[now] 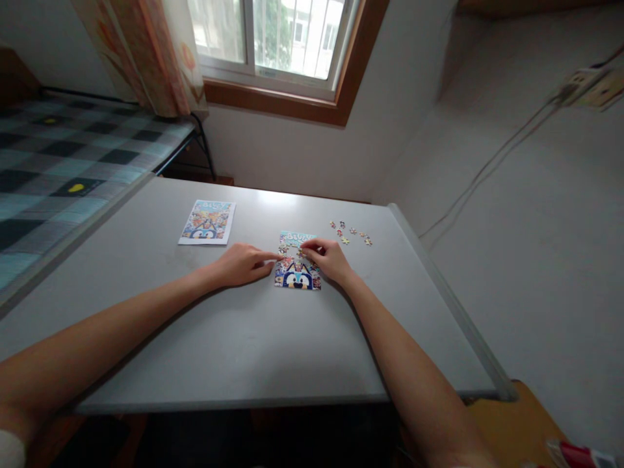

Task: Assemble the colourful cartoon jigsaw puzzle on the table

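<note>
A partly joined jigsaw puzzle (pixel 297 279) lies flat on the table, with a dark blue cartoon dog face at its near end and lettering at its far end. A gap shows grey table in its middle. My left hand (pixel 244 265) rests at its left side, index finger stretched out and touching the edge, thumb apart. Over the right part of the puzzle, my right hand (pixel 329 259) has thumb and fingers pinched at a small puzzle piece (pixel 299 253) by the gap; the fingers partly hide it. Several loose puzzle pieces (pixel 345 240) lie beyond my right hand.
A printed picture sheet (pixel 207 223) with a matching design lies at the table's far left. The grey table (pixel 234 351) has a raised right edge beside the wall. A bed with a checked cover (pixel 82 156) stands left, and a yellow stool-like surface (pixel 521 422) shows at lower right.
</note>
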### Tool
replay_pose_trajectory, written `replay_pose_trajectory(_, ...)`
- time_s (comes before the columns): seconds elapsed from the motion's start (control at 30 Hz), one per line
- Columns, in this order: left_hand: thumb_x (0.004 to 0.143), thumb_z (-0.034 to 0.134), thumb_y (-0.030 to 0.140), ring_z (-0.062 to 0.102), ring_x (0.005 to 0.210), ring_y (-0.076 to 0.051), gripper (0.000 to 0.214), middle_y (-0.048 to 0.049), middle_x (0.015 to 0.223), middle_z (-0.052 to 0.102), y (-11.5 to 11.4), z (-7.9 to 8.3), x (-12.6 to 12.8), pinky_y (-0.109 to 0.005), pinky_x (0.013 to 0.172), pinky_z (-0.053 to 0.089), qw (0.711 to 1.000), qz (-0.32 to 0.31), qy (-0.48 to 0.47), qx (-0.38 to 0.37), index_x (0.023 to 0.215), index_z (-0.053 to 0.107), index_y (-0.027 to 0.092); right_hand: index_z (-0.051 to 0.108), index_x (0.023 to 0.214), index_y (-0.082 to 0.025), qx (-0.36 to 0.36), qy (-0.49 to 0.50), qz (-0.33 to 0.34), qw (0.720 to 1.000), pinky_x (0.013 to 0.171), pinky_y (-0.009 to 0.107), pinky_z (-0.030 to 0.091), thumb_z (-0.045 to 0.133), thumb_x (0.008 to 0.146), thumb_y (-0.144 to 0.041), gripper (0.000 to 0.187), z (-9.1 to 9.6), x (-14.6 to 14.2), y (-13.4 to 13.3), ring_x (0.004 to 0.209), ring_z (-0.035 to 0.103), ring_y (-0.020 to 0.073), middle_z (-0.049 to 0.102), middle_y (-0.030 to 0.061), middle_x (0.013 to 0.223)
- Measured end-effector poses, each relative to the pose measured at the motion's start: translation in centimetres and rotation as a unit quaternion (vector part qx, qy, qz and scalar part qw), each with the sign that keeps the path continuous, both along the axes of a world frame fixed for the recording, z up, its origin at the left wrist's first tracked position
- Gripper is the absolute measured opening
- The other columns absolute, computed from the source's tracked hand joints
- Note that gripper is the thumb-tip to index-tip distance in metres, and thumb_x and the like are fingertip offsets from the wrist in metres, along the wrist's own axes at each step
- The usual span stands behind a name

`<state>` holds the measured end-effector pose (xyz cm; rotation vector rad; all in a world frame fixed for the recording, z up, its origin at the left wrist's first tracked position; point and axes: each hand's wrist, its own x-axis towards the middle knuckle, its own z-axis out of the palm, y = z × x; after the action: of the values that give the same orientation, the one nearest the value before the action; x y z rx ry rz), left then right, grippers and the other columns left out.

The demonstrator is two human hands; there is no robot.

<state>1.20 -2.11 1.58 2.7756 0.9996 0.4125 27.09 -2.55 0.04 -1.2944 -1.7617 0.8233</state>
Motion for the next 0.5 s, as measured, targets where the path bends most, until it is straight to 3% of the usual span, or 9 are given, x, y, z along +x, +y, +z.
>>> replay_pose_trajectory(0.27,0.094,0.047,0.031,0.056,0.05,-0.013,0.038,0.0005,0.055,0.063,-0.1,0.17,0.17,-0.022,0.055,0.033,1.0,0.006,-0.004,-0.002,0.124,0.071,0.028,0.077,0.085,-0.02,0.047,-0.046,-0.038,0.997,0.075,0.031,0.049,0.065,0.08,-0.022,0.014,-0.16,-0.63,-0.08,0.076,0.063,0.017,0.075,0.0058,0.085)
replay_pose_trajectory(0.5,0.094,0.047,0.032,0.055,0.05,-0.013,0.038,0.0005,0.054,0.062,-0.05,0.12,0.05,-0.021,0.055,0.034,1.0,0.007,-0.01,-0.007,0.123,0.071,0.028,0.078,0.085,-0.021,0.047,-0.053,-0.039,0.997,0.078,0.032,0.05,0.064,0.081,-0.02,0.015,-0.2,-0.58,-0.01,0.081,0.066,0.0192,0.076,0.0064,0.089)
